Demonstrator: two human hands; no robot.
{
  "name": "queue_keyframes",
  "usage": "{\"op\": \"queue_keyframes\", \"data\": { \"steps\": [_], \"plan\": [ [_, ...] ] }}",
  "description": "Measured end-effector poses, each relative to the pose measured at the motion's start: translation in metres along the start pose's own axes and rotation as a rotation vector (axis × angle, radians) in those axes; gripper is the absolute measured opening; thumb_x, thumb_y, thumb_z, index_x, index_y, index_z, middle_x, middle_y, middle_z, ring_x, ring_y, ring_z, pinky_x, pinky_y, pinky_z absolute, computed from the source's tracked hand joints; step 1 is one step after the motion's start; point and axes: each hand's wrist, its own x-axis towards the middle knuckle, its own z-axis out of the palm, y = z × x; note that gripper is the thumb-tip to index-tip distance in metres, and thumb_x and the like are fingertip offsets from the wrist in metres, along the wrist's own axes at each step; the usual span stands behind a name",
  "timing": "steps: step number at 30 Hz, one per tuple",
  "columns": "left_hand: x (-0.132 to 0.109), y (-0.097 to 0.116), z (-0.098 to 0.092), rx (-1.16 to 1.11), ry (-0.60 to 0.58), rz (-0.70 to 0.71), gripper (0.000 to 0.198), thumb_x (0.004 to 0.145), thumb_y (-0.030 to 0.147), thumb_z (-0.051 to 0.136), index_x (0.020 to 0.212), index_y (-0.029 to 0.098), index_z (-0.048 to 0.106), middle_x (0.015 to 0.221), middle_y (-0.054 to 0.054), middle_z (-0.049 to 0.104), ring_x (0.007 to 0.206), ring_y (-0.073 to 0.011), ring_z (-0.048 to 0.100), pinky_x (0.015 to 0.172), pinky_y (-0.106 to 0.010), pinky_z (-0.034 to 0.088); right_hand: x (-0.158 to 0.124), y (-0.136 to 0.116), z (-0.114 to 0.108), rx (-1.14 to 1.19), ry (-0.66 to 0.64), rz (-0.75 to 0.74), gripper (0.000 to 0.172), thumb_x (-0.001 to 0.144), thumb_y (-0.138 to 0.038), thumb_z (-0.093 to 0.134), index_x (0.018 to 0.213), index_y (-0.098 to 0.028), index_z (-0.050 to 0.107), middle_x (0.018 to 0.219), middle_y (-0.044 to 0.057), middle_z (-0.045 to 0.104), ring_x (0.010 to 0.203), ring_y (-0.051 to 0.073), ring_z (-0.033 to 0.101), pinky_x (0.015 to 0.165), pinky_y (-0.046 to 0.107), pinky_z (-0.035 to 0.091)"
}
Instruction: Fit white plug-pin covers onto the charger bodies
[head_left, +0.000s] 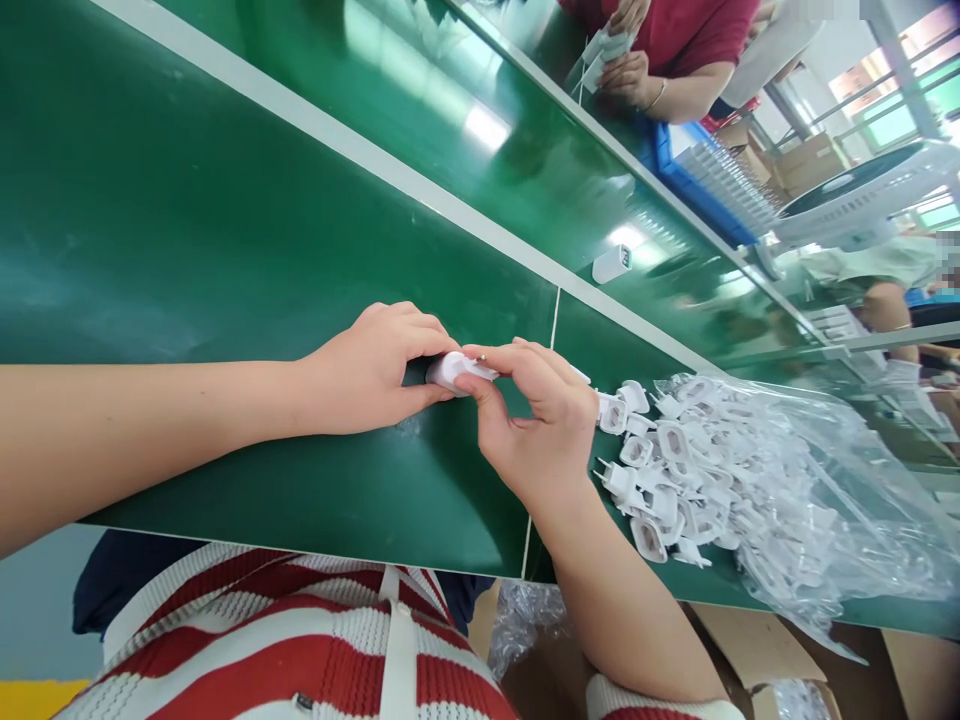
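Both my hands meet over the near green work surface (pixel 225 250). My left hand (pixel 371 368) is closed, its fingers curled round one end of a small white plastic plug part (pixel 452 370). My right hand (pixel 536 420) pinches the other end of the same part between thumb and forefinger, where a small metal tip shows. Just right of my right hand lies a heap of white plug parts (pixel 660 470), some with metal prongs, spilling out of a clear plastic bag (pixel 810 500).
A white strip (pixel 420 185) separates the near surface from a glossy green conveyor belt (pixel 465 100), where a single white charger body (pixel 611 264) lies. Across the belt, a person's hands (pixel 634 75) hold white parts beside a blue tray (pixel 697 180). A white fan (pixel 870 200) stands at the right.
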Motion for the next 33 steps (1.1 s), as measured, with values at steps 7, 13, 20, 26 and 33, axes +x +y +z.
{"op": "queue_keyframes", "data": {
  "steps": [7, 13, 20, 26, 33],
  "plan": [
    [0.001, 0.005, -0.004, -0.033, -0.02, 0.021, 0.032, 0.091, 0.047, 0.066, 0.114, 0.025, 0.073, 0.109, -0.001, 0.076, 0.1, -0.0237, 0.065, 0.093, -0.037, 0.047, -0.007, 0.003, 0.008, 0.082, 0.024, 0.073, 0.011, 0.093, -0.022, 0.066, 0.099, -0.028, 0.073, 0.094, -0.002, 0.08, 0.084, 0.017, 0.073, 0.113, 0.046, 0.049],
    [0.0, 0.008, -0.007, -0.108, -0.034, -0.11, 0.035, 0.085, 0.051, 0.074, 0.112, 0.028, 0.075, 0.11, 0.001, 0.076, 0.102, -0.0235, 0.067, 0.087, -0.032, 0.05, 0.0, 0.027, -0.015, 0.379, -0.081, 0.265, 0.037, 0.098, -0.036, 0.06, 0.134, -0.026, 0.059, 0.114, 0.005, 0.076, 0.096, 0.019, 0.072, 0.093, 0.039, 0.058],
    [0.023, 0.002, -0.018, -0.144, 0.001, -0.307, 0.046, 0.079, 0.05, 0.077, 0.117, 0.026, 0.073, 0.101, -0.001, 0.077, 0.088, -0.0224, 0.07, 0.086, -0.036, 0.054, 0.003, 0.068, -0.076, -0.519, -0.421, 0.517, 0.048, 0.075, -0.036, 0.086, 0.12, -0.026, 0.071, 0.118, 0.01, 0.071, 0.11, 0.037, 0.062, 0.08, 0.045, 0.051],
    [0.103, -0.05, -0.07, 0.15, 0.394, -0.282, 0.056, 0.079, 0.055, 0.072, 0.12, 0.018, 0.065, 0.114, -0.001, 0.073, 0.102, -0.0213, 0.065, 0.098, -0.037, 0.048, 0.005, 0.079, -0.068, -0.362, -0.583, 0.521, 0.038, 0.089, -0.019, 0.07, 0.124, -0.033, 0.072, 0.113, 0.006, 0.068, 0.104, 0.027, 0.065, 0.074, 0.036, 0.047],
    [0.149, -0.1, -0.132, 0.37, 0.511, -0.447, 0.078, 0.069, 0.076, 0.065, 0.119, 0.017, 0.058, 0.104, 0.006, 0.07, 0.128, -0.0322, 0.049, 0.106, -0.05, 0.023, 0.011, 0.079, -0.053, 0.251, -0.158, 0.699, 0.031, 0.087, -0.034, 0.074, 0.115, -0.025, 0.063, 0.106, 0.002, 0.067, 0.082, 0.018, 0.067, 0.076, 0.036, 0.054]
  ]
}}
